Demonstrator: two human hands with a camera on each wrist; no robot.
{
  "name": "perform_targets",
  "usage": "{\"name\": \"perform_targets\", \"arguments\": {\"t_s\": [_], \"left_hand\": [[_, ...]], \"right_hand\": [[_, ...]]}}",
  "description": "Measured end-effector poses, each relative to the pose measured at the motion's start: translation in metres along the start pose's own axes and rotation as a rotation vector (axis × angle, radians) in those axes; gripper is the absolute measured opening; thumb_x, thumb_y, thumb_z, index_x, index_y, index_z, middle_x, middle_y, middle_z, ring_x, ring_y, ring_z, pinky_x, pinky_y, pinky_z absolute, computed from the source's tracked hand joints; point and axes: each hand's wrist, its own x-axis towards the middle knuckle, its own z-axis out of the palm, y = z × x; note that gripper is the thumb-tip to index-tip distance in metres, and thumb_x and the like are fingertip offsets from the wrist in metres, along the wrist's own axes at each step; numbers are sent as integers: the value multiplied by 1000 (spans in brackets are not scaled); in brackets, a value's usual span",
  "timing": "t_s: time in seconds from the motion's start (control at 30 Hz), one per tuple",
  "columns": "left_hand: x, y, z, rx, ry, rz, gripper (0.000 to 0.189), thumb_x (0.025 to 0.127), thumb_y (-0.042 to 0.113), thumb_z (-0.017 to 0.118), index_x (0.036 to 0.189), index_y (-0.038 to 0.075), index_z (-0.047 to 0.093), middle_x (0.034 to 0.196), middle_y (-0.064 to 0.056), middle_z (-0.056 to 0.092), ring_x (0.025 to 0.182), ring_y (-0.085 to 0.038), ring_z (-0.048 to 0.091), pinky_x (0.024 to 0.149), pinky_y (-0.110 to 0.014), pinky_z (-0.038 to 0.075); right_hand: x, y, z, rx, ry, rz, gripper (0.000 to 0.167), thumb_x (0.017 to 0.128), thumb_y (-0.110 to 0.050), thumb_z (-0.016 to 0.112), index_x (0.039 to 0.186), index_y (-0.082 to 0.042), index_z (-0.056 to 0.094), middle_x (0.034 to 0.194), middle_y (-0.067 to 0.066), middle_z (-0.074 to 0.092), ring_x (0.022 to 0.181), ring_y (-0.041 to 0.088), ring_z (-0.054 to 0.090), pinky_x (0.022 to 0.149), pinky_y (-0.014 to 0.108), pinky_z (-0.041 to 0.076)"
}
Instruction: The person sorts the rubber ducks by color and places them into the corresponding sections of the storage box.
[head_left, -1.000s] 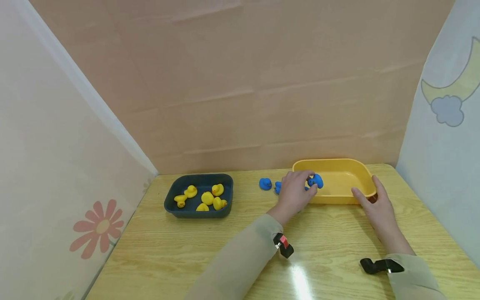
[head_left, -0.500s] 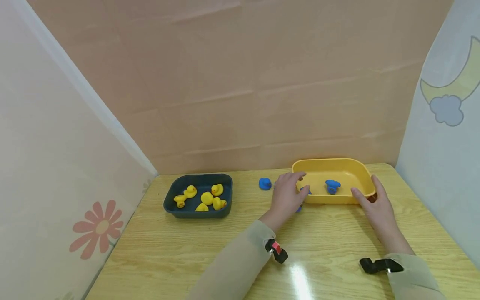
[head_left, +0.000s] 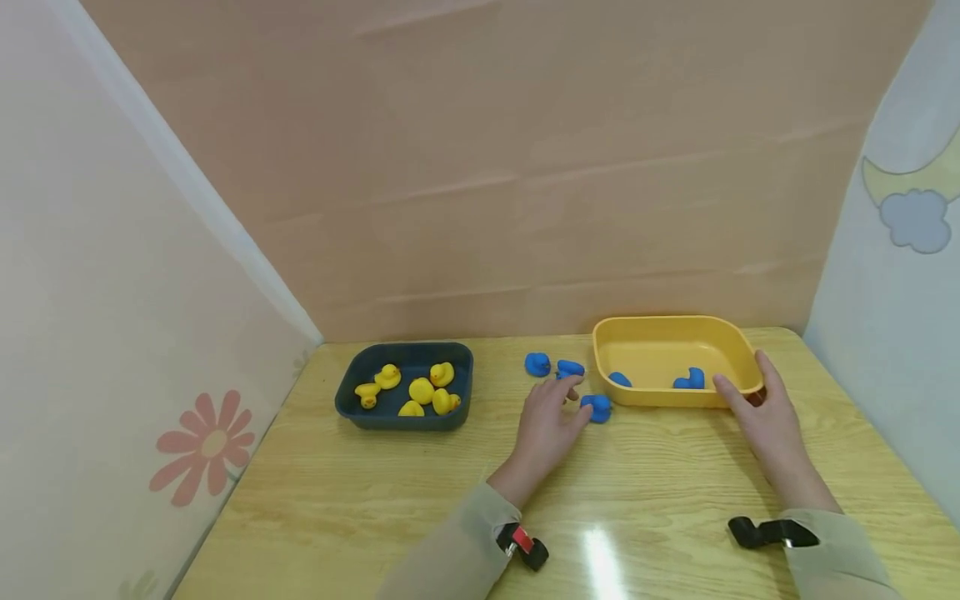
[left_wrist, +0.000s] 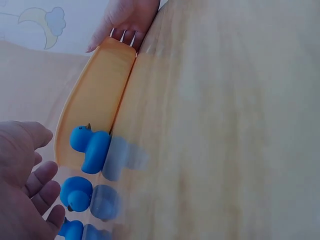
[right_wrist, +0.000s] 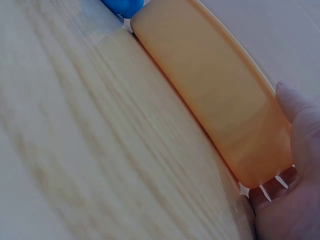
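My left hand (head_left: 546, 423) hovers over the table with its fingers loosely spread and nothing held. Right by its fingertips is a blue toy duck (head_left: 597, 407); another blue duck (head_left: 570, 368) lies just beyond the fingers, with a third duck (head_left: 537, 364) to its left. In the left wrist view the nearest duck (left_wrist: 95, 150) stands in front of the yellow tub. My right hand (head_left: 765, 417) grips the right end of the yellow tub (head_left: 675, 398), thumb at the rim. Inside the tub lie a blue duck (head_left: 689, 379) and a partly hidden one (head_left: 619, 379).
A dark tub (head_left: 405, 422) with several yellow ducks (head_left: 422, 391) stands at the left on the wooden table (head_left: 637, 500). A paper-covered wall (head_left: 525, 167) rises behind, and pale decorated panels (head_left: 112, 292) flank both sides.
My left hand has let a blue duck drop into the yellow tub, then moved back left toward the ducks on the table. The dropped duck has tumbled rightward. My right hand stays on the tub.
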Motion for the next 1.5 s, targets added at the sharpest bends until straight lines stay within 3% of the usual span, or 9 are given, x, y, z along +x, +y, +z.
{"name": "perform_targets", "arguments": {"t_s": [0.37, 0.5, 0.63, 0.7, 0.8, 0.93, 1.0, 1.3, 1.5], "left_hand": [[-6, -5, 8, 2, -47, 4, 48, 105, 30, 80, 150, 18, 67, 119, 4, 71, 108, -12, 60, 100, -32, 50], [-7, -6, 11, -5, -66, 24, 48, 104, 27, 82, 148, 16, 68, 113, 5, 73, 104, -10, 60, 102, -33, 50], [-7, -7, 15, -15, -78, 27, 48, 102, 26, 83, 147, 15, 70, 104, 9, 74, 100, -7, 61, 103, -33, 50], [-7, -6, 16, -15, -90, 21, 48, 103, 27, 83, 148, 17, 69, 102, 11, 73, 100, -6, 60, 104, -33, 49], [-7, -6, 19, 0, -98, 27, 48, 103, 28, 82, 148, 18, 69, 101, 13, 72, 99, -6, 60, 104, -33, 48], [-7, -7, 22, 36, -106, 45, 50, 104, 30, 81, 150, 19, 67, 102, 12, 72, 99, -6, 61, 102, -34, 47], [-7, -7, 22, 51, -110, 53, 51, 104, 31, 80, 151, 20, 66, 103, 11, 72, 100, -7, 61, 101, -33, 46], [-7, -5, 22, 85, -95, 74, 49, 102, 31, 83, 148, 21, 70, 96, 13, 71, 92, -5, 57, 95, -29, 45], [-7, -4, 23, 75, -91, 66, 45, 101, 31, 84, 145, 24, 72, 93, 16, 69, 92, -4, 56, 95, -30, 45]], "right_hand": [[1, 2, -1, 11, 3, -19, 99, 114, -50, 56, 177, -17, -13, 182, 22, -5, 164, 52, 8, 134, 55, 8], [1, 3, -1, 14, -3, -23, 99, 114, -51, 56, 177, -18, -13, 182, 21, -5, 164, 52, 8, 134, 40, 9], [1, 4, -1, 9, -8, -27, 99, 114, -52, 56, 177, -19, -13, 182, 21, -6, 164, 53, 8, 126, 16, 13], [1, 4, -1, 6, -8, -28, 99, 114, -51, 56, 177, -20, -14, 182, 21, -6, 164, 53, 9, 121, 10, 14], [1, 4, -1, 6, -11, -26, 98, 114, -52, 55, 176, -20, -14, 182, 22, -6, 163, 54, 9, 129, 22, 12], [1, 3, -2, 13, -13, -16, 99, 114, -52, 55, 176, -20, -14, 182, 22, -6, 163, 54, 8, 134, 52, 9], [2, 3, -1, 16, -12, -12, 99, 114, -52, 55, 176, -19, -14, 182, 22, -6, 163, 54, 7, 133, 57, 9], [2, 3, -1, 12, -3, -10, 99, 114, -52, 56, 177, -20, -13, 182, 22, -4, 164, 53, 9, 134, 45, 9], [1, 3, -2, 8, -2, -11, 98, 114, -52, 56, 177, -19, -12, 182, 22, -4, 163, 54, 10, 134, 52, 10]]}}
